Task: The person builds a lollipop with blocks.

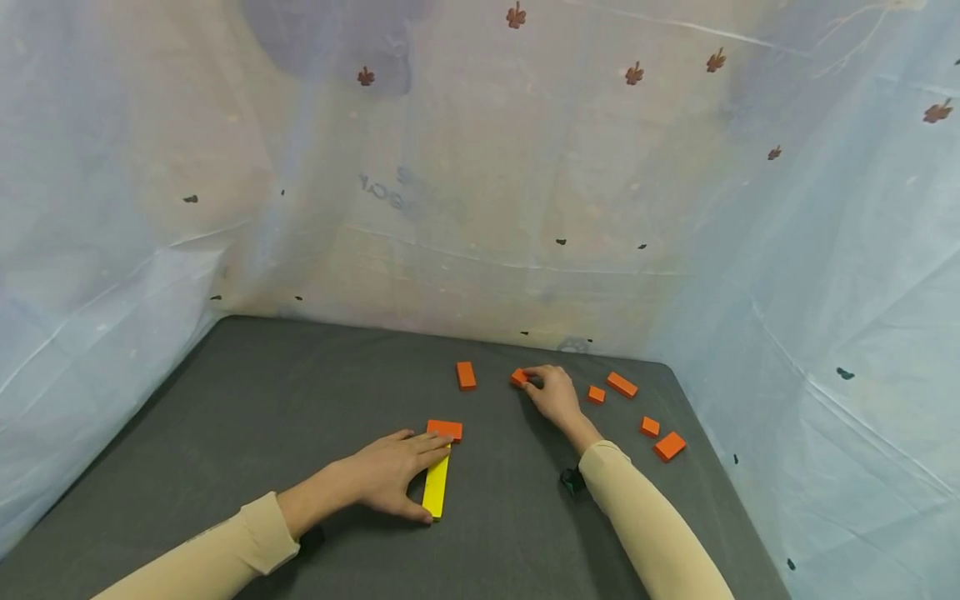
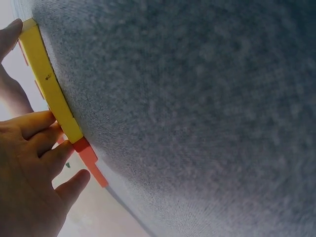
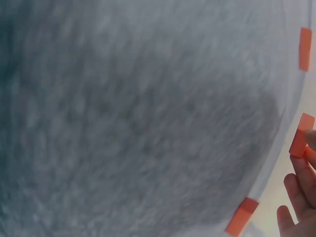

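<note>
A long yellow block (image 1: 436,490) lies on the dark table, its far end against an orange block (image 1: 444,429) set crosswise. Over these two rests my left hand (image 1: 386,472), fingers stretched out across the joint and thumb at the yellow block's near end. In the left wrist view the thumb and fingertips touch the side of the yellow block (image 2: 49,79). My right hand (image 1: 557,397) reaches farther back and pinches a small orange block (image 1: 518,377) between thumb and fingers. The right wrist view shows that orange block (image 3: 301,137) in the fingertips.
Another orange block (image 1: 466,376) lies left of my right hand. To its right are several more: a small block (image 1: 596,395), a long block (image 1: 622,384), a small block (image 1: 649,427) and a larger block (image 1: 670,447). Plastic sheeting (image 1: 480,208) hangs behind the table (image 1: 300,400).
</note>
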Available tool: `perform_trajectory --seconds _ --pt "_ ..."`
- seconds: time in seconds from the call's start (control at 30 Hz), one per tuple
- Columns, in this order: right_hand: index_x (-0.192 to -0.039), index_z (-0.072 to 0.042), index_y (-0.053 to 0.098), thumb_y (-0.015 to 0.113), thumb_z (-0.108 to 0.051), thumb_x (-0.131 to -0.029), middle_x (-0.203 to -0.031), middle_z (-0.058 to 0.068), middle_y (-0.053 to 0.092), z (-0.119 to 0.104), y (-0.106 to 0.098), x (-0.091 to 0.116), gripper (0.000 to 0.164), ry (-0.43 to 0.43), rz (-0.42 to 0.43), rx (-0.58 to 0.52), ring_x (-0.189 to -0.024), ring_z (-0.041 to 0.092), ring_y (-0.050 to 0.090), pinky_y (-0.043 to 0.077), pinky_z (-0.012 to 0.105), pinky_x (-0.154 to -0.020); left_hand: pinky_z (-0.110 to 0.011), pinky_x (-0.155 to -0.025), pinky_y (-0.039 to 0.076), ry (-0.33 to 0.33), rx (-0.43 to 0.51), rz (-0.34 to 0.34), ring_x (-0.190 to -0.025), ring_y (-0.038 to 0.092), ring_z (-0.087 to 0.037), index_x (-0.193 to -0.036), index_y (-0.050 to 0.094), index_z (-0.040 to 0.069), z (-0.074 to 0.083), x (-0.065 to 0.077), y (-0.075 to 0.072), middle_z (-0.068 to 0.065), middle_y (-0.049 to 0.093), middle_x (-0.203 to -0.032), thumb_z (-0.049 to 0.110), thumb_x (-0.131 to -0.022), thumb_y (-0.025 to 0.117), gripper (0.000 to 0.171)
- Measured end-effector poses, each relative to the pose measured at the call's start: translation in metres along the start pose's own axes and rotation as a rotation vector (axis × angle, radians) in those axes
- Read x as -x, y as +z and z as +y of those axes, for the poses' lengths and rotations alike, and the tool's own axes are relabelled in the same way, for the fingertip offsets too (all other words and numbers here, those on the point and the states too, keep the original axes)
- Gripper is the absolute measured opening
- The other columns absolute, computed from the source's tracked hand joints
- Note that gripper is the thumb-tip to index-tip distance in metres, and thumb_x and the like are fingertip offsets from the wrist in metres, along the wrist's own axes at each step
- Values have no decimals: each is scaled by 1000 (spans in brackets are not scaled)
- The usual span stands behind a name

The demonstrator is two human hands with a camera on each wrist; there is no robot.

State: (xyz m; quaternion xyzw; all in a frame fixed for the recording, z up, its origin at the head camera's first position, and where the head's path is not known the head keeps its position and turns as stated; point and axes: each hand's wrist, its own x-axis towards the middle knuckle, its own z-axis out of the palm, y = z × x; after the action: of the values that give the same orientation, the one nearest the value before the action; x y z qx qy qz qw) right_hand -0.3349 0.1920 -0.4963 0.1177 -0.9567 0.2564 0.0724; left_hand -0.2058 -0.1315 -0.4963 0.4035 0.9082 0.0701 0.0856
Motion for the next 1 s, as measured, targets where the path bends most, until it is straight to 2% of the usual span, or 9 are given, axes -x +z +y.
perform_trajectory --seconds 0.23,0.6,1.0 --pt "-130 -8 73 73 -19 -99 -132 13 69 -20 0 7 33 -65 0 -41 -127 35 59 47 54 -107 -55 -121 32 0 -5 1 -153 35 -21 -161 41 14 1 0 0 -1 34 -168 79 -83 68 104" --pt "-128 -7 74 74 -18 -99 -130 13 70 -56 7 15 31 -233 -12 -69 -124 34 60 49 54 -104 -55 -120 33 -3 -14 9 -152 37 -21 -161 42 14 1 0 -1 -1 36 -167 77 -83 69 104" --pt "-130 -8 73 73 -18 -99 -130 11 70 -88 21 24 32 -359 -101 -52 -124 31 60 51 51 -103 -57 -119 35 10 -6 21 -151 39 -23 -160 42 12 3 2 -3 -3 37 -167 76 -83 70 104"
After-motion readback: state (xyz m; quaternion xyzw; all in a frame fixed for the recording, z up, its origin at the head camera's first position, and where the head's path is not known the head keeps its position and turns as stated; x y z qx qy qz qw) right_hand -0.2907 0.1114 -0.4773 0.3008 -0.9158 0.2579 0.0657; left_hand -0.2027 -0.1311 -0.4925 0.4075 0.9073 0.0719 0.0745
